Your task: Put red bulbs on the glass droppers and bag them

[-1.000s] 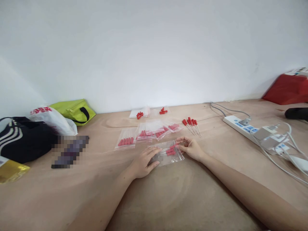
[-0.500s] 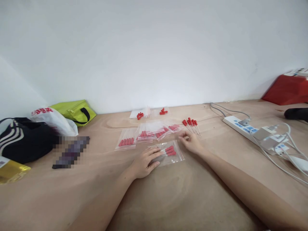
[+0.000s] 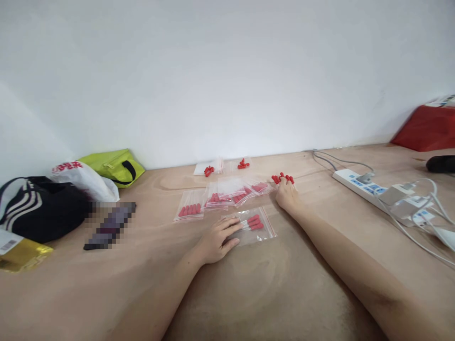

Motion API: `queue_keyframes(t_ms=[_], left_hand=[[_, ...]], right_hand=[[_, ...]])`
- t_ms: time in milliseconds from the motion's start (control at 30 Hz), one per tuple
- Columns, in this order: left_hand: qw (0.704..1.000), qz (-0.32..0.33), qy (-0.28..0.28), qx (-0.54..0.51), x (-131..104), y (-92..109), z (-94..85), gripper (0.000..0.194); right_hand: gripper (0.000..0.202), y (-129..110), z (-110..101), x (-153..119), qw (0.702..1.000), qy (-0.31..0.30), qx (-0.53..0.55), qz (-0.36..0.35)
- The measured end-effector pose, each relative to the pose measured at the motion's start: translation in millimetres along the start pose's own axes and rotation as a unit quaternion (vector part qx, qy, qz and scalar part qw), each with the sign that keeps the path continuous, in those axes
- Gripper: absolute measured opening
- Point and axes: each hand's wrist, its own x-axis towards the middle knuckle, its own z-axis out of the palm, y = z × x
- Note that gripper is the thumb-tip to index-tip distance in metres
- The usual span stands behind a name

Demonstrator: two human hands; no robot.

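Note:
My left hand [image 3: 219, 240] lies with its fingers spread on the left part of a clear zip bag [image 3: 266, 232], which holds a few red-tipped sticks [image 3: 255, 221]. At the loose red-tipped sticks [image 3: 275, 179] to the right, my right hand [image 3: 287, 195] reaches over the pale shafts; whether its fingers grip one is too small to tell. Beyond my left hand are overlapping filled bags [image 3: 215, 199] and one more bag of red tips [image 3: 189, 210]. Farther back, small red pieces [image 3: 209, 171] lie on a bag, with another little pile [image 3: 243, 164] beside them.
A white power strip [image 3: 359, 185] with chargers and cables lies to the right, near a red bag [image 3: 423, 128]. On the left are a black bag [image 3: 53, 208], a white plastic bag [image 3: 85, 180], a green bag [image 3: 117, 163] and a yellow packet [image 3: 24, 253].
My right hand has moved forward and right from beside the front bag to the loose sticks. My left hand stays on the bag. The view has shifted slightly.

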Motion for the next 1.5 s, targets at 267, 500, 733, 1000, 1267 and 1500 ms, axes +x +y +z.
queue_keyframes(t_ms=[267, 500, 733, 1000, 1267, 1500], left_hand=[[1.0, 0.003, 0.005, 0.021, 1.1, 1.1, -0.6, 0.041], [1.0, 0.01, 0.013, 0.023, 1.8, -0.1, 0.2, 0.042], [1.0, 0.009, 0.016, 0.018, 1.9, -0.4, 0.5, 0.041], [1.0, 0.006, 0.019, 0.009, 1.2, -0.6, 0.6, 0.041], [1.0, -0.001, 0.018, 0.009, 1.1, -0.4, 0.6, 0.044], [0.999, 0.018, 0.027, 0.003, 1.2, 1.3, -0.9, 0.044]], right_hand=[[0.064, -2.8, -35.5, -56.7, 0.915, -0.007, 0.403, 0.013], [0.059, -20.6, -33.6, -71.6, 0.84, -0.019, 0.535, 0.094], [0.05, -29.6, -25.4, -72.4, 0.793, -0.071, 0.591, 0.13], [0.044, -30.2, -30.2, -73.1, 0.791, -0.087, 0.589, 0.144], [0.043, -27.5, -26.8, -74.3, 0.831, -0.163, 0.514, 0.14], [0.028, -28.9, -14.6, -75.9, 0.86, -0.216, 0.46, 0.049]])
